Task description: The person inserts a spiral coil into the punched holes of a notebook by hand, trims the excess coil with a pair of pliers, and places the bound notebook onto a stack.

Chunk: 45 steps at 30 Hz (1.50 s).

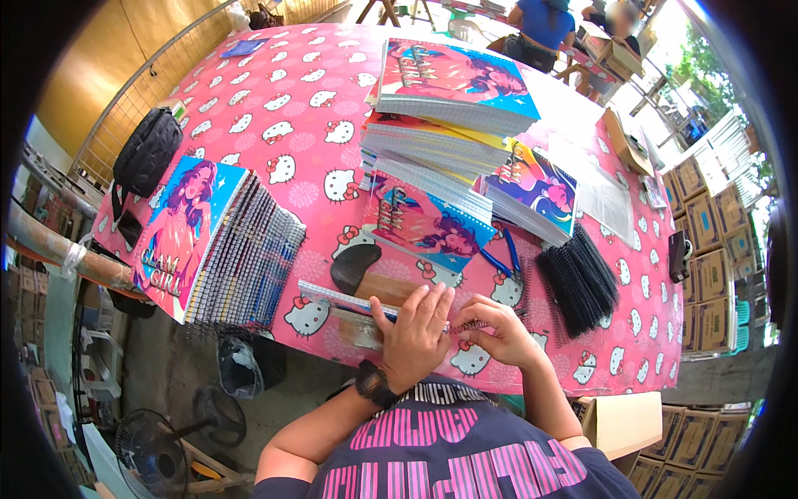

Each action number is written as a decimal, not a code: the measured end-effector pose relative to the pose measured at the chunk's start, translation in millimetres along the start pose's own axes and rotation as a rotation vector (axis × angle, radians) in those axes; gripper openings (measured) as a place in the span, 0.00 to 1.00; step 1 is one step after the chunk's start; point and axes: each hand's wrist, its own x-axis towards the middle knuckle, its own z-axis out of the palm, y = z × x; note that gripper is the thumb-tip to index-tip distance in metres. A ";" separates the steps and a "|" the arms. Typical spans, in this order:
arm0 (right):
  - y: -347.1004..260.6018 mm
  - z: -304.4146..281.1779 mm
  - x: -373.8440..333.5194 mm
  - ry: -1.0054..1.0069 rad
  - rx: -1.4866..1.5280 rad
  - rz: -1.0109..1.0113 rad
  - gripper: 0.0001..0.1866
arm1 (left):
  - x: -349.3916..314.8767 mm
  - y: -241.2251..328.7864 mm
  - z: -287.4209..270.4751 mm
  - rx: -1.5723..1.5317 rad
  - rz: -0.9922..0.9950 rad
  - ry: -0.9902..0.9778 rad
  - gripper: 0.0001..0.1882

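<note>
Close to the table's near edge, my left hand [418, 334] lies over a notebook [332, 298], its fingers stretched across it and the thumb apart on the near side. Only a narrow white page edge of this notebook shows; the rest is under the hand. Beside it, my right hand [501, 331] pinches a thin dark spiral binding coil [467, 326] at the notebook's right end. A wooden block [386, 289] and a black curved object [356, 267] lie just beyond my left hand. Blue-handled pliers [504, 256] rest beyond my right hand.
Tall stacks of notebooks [453, 83] stand mid-table. Coil-bound notebooks [245, 249] are piled at left, near a black bag [148, 148]. At right lie a bundle of black coils [578, 279] and a dark device [680, 255]. A fan [154, 453] stands below left; people sit beyond the table.
</note>
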 end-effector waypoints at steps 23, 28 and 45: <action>66.9 82.1 172.9 -0.053 -0.604 -0.281 0.25 | 4.2 -21.0 -34.3 -0.256 0.078 -0.170 0.05; 57.7 75.3 175.8 -0.059 -0.589 0.078 0.25 | 6.6 -20.0 -42.6 -0.355 0.061 -0.163 0.07; 84.1 9.7 -53.6 0.534 -0.595 0.774 0.38 | 15.5 -28.6 -35.8 -0.364 0.155 -0.249 0.11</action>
